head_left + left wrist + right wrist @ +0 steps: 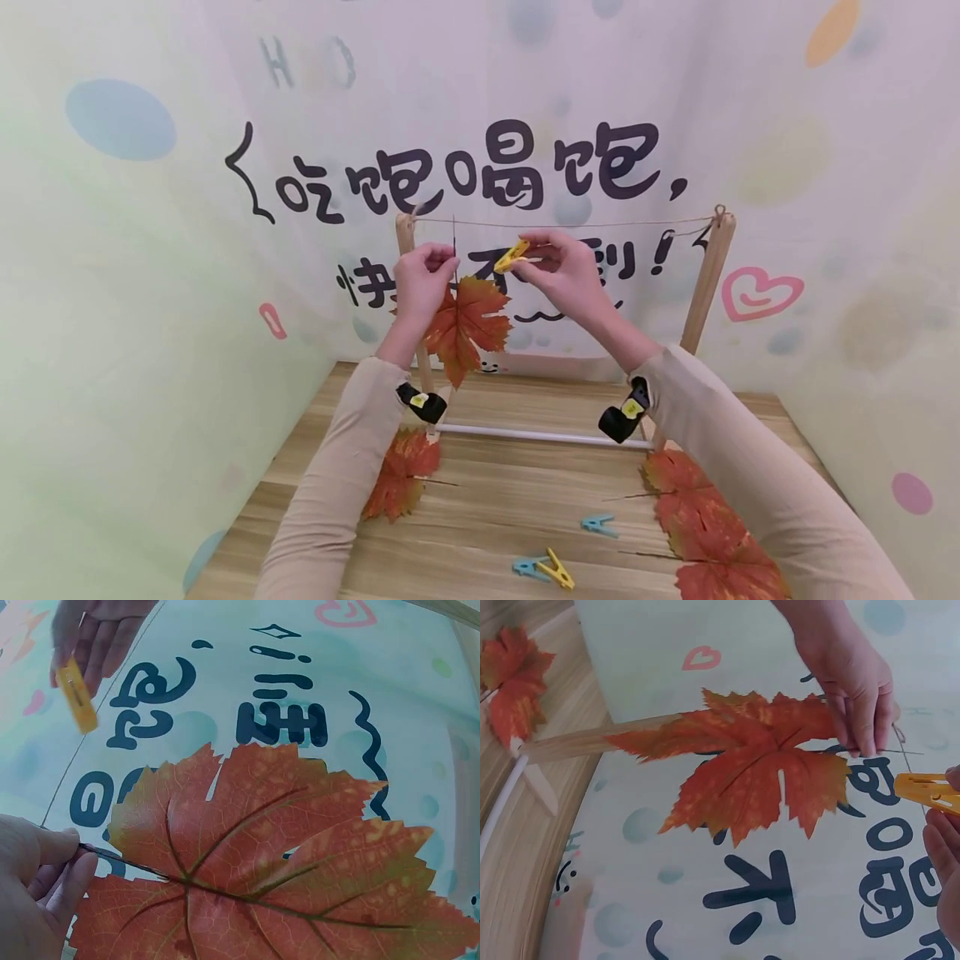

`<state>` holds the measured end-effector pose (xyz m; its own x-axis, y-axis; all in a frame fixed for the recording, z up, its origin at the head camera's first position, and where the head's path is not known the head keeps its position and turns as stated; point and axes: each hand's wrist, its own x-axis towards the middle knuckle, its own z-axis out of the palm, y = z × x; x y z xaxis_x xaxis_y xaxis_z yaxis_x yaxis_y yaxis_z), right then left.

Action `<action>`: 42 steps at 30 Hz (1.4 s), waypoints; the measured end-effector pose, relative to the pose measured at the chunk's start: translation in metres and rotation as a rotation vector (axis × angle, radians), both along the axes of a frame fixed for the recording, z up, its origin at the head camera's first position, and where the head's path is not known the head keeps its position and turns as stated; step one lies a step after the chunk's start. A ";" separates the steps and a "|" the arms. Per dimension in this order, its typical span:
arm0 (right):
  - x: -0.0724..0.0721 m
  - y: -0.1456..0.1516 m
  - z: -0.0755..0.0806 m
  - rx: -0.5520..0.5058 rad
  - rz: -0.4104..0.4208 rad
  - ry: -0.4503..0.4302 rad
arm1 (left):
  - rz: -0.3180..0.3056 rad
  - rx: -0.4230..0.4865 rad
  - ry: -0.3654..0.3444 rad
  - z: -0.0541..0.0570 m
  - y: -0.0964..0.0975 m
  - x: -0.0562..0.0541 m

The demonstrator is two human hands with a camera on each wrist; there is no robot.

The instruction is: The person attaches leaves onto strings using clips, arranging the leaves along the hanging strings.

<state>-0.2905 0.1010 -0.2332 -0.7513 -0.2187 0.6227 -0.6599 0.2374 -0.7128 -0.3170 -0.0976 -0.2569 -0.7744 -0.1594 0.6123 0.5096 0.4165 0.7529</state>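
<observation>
My left hand (425, 279) pinches the thin dark stem of an orange-red maple leaf (467, 325), which hangs below the fingers. The stem's upper end crosses the string (555, 225) near the left post. To the right, my right hand (564, 271) holds a yellow clothespin (512, 255) between thumb and fingers, its tip pointing toward the leaf stem. In the right wrist view the clothespin (930, 790) is close to the string, and the leaf (757, 761) spreads out from the left hand (859, 697).
A wooden frame with a left post (406, 235) and right post (708, 279) carries the string; a white rod (543, 435) joins its base. Red leaves (405, 475) lie at left, more leaves (705, 517) at right. Blue clothespins (599, 524) and a yellow one (559, 570) lie in front.
</observation>
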 end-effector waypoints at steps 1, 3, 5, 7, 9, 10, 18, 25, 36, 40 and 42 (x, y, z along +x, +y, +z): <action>-0.001 -0.002 0.003 -0.013 -0.005 -0.016 | 0.005 0.009 0.001 0.000 0.001 0.000; -0.003 -0.006 0.007 -0.034 -0.014 -0.030 | 0.016 0.023 0.004 0.000 0.002 -0.002; -0.006 -0.010 0.011 -0.052 -0.020 -0.021 | 0.028 0.035 0.007 -0.001 0.003 -0.003; -0.010 -0.013 0.013 -0.072 -0.030 -0.005 | 0.033 0.049 0.004 -0.001 0.003 -0.004; -0.014 -0.017 0.016 -0.092 -0.041 0.013 | 0.037 0.052 -0.001 -0.002 0.003 -0.005; -0.015 -0.018 0.017 -0.099 -0.047 0.018 | 0.039 0.050 -0.003 -0.003 0.003 -0.006; -0.022 -0.026 0.024 -0.057 -0.093 0.045 | 0.042 0.026 -0.013 -0.003 0.004 -0.008; -0.026 -0.033 0.031 -0.006 -0.124 0.129 | 0.051 0.034 -0.029 -0.004 0.004 -0.009; -0.035 -0.042 0.039 -0.006 -0.164 0.130 | 0.043 0.041 -0.018 -0.006 0.005 -0.012; -0.039 -0.045 0.037 -0.030 -0.164 0.108 | 0.042 0.044 -0.020 -0.005 0.004 -0.011; -0.040 -0.046 0.037 -0.032 -0.172 0.111 | 0.042 0.045 -0.017 -0.005 0.004 -0.011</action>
